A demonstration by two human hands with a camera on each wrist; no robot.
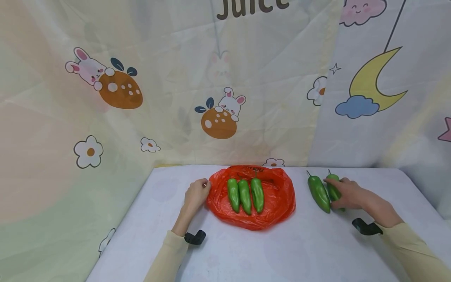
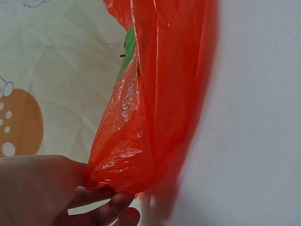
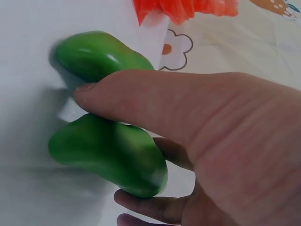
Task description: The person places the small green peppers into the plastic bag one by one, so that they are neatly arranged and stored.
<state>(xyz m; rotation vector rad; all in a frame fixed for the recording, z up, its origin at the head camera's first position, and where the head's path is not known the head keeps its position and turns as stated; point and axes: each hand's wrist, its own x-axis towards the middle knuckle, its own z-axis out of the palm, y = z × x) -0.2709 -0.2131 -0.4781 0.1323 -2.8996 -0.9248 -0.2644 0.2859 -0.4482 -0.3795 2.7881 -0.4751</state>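
Three green peppers (image 1: pixel 244 197) lie side by side on a red plastic bag (image 1: pixel 278 207), spread with its edge standing up around them. At the bag's left edge, my left hand (image 1: pixel 196 192) pinches the plastic between thumb and fingers; the left wrist view shows the hand (image 2: pixel 42 188) at a corner of the film. On the right, my right hand (image 1: pixel 352 195) holds a green pepper (image 3: pixel 103 150) between thumb and fingers. Another green pepper (image 1: pixel 318 192) lies just left of it on the table, close to the thumb (image 3: pixel 136 96).
Both hands work over a white table (image 1: pixel 282 254). A cloth backdrop (image 1: pixel 169 78) printed with rabbits, flowers and a moon hangs behind the far edge. Dark wrist straps (image 1: pixel 366 227) sit at both sleeves.
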